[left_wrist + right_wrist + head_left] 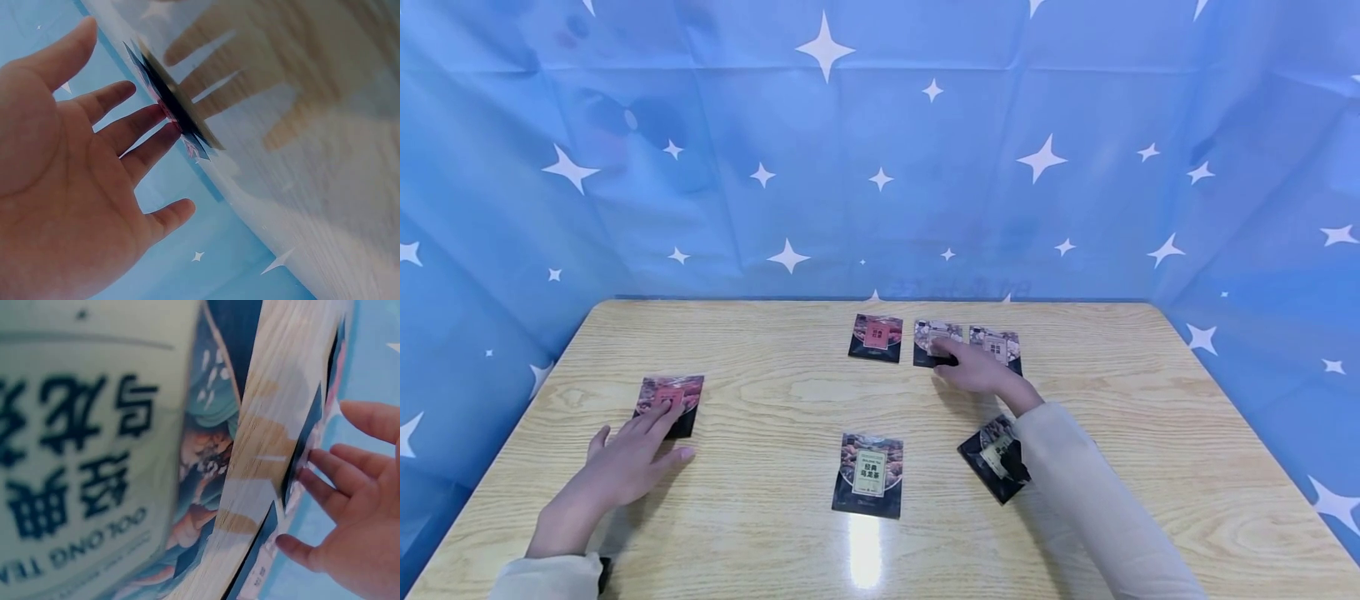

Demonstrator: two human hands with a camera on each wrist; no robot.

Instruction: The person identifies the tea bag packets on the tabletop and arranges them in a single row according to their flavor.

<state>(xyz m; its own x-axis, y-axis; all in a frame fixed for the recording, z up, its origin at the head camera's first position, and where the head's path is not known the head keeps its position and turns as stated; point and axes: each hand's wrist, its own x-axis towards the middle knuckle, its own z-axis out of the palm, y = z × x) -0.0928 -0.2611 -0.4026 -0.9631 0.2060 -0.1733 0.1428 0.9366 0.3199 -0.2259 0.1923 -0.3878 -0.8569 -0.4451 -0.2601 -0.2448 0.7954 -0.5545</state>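
left hand (625, 462) lies flat, fingers straight, tips pressing the red tea packet (672, 402) at the worktop's (760, 517) left side, as if pinning it. right hand (973, 369) reaches far, flat fingers on the middle packet (934, 340) of the back row; an oolong tea packet (869, 472) sits near centre.

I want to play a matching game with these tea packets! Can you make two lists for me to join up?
Things:
1. left hand
2. right hand
3. green-label packet
4. tilted packet

Places:
A. partly under the right sleeve
B. fingers on the red packet at the table's left
C. alone, near middle of the table
D. fingers on the back row's middle packet

Pairs: 1-B, 2-D, 3-C, 4-A
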